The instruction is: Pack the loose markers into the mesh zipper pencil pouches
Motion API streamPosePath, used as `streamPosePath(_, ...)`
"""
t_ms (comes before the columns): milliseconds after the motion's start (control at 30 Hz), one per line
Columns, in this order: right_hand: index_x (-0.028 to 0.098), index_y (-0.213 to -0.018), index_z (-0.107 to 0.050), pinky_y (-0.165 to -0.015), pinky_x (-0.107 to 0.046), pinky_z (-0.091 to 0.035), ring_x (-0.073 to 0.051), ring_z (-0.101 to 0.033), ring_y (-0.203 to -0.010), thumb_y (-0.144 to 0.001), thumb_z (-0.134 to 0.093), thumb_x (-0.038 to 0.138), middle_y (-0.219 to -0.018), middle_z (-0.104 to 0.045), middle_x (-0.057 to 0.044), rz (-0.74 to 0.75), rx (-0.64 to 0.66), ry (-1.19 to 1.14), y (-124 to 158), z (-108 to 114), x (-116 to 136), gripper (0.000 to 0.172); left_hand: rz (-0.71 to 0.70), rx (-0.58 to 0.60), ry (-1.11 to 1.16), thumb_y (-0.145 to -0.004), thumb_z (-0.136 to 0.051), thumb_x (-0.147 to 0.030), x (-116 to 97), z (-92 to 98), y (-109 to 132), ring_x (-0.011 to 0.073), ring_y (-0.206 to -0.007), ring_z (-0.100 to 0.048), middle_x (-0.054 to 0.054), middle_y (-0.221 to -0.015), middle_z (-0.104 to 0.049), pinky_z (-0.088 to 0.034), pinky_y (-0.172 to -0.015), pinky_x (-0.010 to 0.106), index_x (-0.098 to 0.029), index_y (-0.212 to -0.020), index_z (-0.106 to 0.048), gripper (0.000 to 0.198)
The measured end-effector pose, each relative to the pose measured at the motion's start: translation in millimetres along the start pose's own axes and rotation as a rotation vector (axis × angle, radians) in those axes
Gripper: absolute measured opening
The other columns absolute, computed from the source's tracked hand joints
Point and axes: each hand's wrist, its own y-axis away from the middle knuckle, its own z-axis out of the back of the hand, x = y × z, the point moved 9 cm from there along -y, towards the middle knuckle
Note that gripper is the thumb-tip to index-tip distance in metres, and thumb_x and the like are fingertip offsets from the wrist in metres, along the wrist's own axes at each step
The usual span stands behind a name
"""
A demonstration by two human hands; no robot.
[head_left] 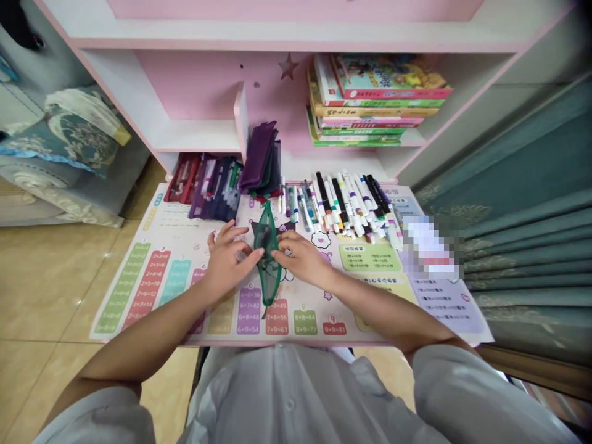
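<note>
A green mesh zip pouch [268, 271] stands upright in front of me at the middle of the table, its long mouth spread apart. My left hand [230, 258] is at the pouch's left edge, thumb tip on the rim, with the other fingers loosely stretched. On the opposite rim, my right hand [300, 256] grips with thumb and curled fingers. The inside of the pouch looks dark, and I cannot make out any contents. Just beyond it and to the right lies a heap of marker pens [349, 203] with white and black barrels.
Filled mesh pouches, red [185, 179] and dark blue [227, 191], lie at the back left. Purple pouches [259, 157] lean against the shelf divider [240, 117]. Stacked books [377, 111] sit on the shelf. A blurred pale object [430, 246] lies right, near the curtain [522, 203].
</note>
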Motion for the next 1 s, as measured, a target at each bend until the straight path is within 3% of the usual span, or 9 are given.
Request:
streamPosePath(133,0.022,-0.058,-0.051,-0.091,-0.035,-0.048,-0.021,-0.065,-0.104,-0.086,-0.062,0.025,-0.102,-0.067,-0.006,0.043,-0.016,0.049,0,-1,1,0.030,0.039,0.023,0.037,-0.082,-0.063,-0.035,13,-7.1,-4,0.0361,-0.138,-0.045,0.006,-0.126,-0.069,-0.023,-0.114,0.071,-0.022,-0.060,-0.062,0.026)
streamPosePath(300,0.022,-0.065,-0.063,-0.091,-0.036,-0.050,-0.021,-0.066,-0.101,-0.090,-0.061,0.036,-0.100,-0.069,-0.006,0.077,-0.075,0.047,-5,8,-2,0.029,0.010,-0.026,0.122,-0.085,-0.060,-0.038,15,-6.8,-2,0.0323,-0.138,-0.047,0.007,-0.122,-0.070,-0.035,-0.115,0.061,-0.022,-0.060,-0.063,0.030)
streamPosePath(433,0.021,-0.070,-0.069,-0.095,-0.044,-0.048,-0.026,-0.063,-0.106,-0.090,-0.062,0.040,-0.107,-0.069,-0.010,0.067,-0.311,0.226,-16,45,-13,0.029,0.016,-0.031,0.150,-0.087,-0.058,-0.039,15,-10.4,-1,0.0319,-0.140,-0.044,0.007,-0.124,-0.068,-0.036,-0.115,0.058,-0.022,-0.061,-0.064,0.032)
streamPosePath(500,0.021,-0.071,-0.071,-0.099,-0.051,-0.042,-0.032,-0.056,-0.116,-0.088,-0.063,0.035,-0.116,-0.067,-0.012,0.005,-0.471,0.406,-20,68,-24,0.024,0.014,-0.034,0.163,-0.088,-0.058,-0.039,15,-11.9,-1,0.0323,-0.140,-0.044,0.007,-0.125,-0.068,-0.036,-0.115,0.059,-0.022,-0.061,-0.064,0.032)
streamPosePath(567,0.020,-0.073,-0.073,-0.100,-0.054,-0.039,-0.035,-0.050,-0.124,-0.087,-0.062,0.031,-0.123,-0.064,-0.014,-0.065,-0.545,0.543,-25,80,-37,0.021,0.010,-0.045,0.181,-0.087,-0.059,-0.039,15,-12.2,0,0.0326,-0.140,-0.045,0.007,-0.125,-0.068,-0.035,-0.114,0.060,-0.022,-0.062,-0.064,0.031)
streamPosePath(733,0.017,-0.085,-0.076,-0.102,-0.059,-0.035,-0.039,-0.041,-0.132,-0.086,-0.060,0.032,-0.130,-0.060,-0.018,-0.148,-0.454,0.689,-40,71,-59,0.022,-0.011,-0.062,0.211,-0.086,-0.061,-0.038,13,-10.2,1,0.0327,-0.139,-0.046,0.008,-0.124,-0.069,-0.035,-0.114,0.061,-0.022,-0.062,-0.063,0.029)
streamPosePath(1000,0.012,-0.088,-0.075,-0.109,-0.066,-0.027,-0.043,-0.030,-0.143,-0.087,-0.057,0.028,-0.141,-0.054,-0.023,-0.166,-0.400,0.737,-45,55,-65,0.025,-0.013,-0.063,0.191,-0.087,-0.060,-0.037,12,-10.0,0,0.0317,-0.140,-0.045,0.007,-0.123,-0.069,-0.034,-0.114,0.060,-0.022,-0.062,-0.063,0.028)
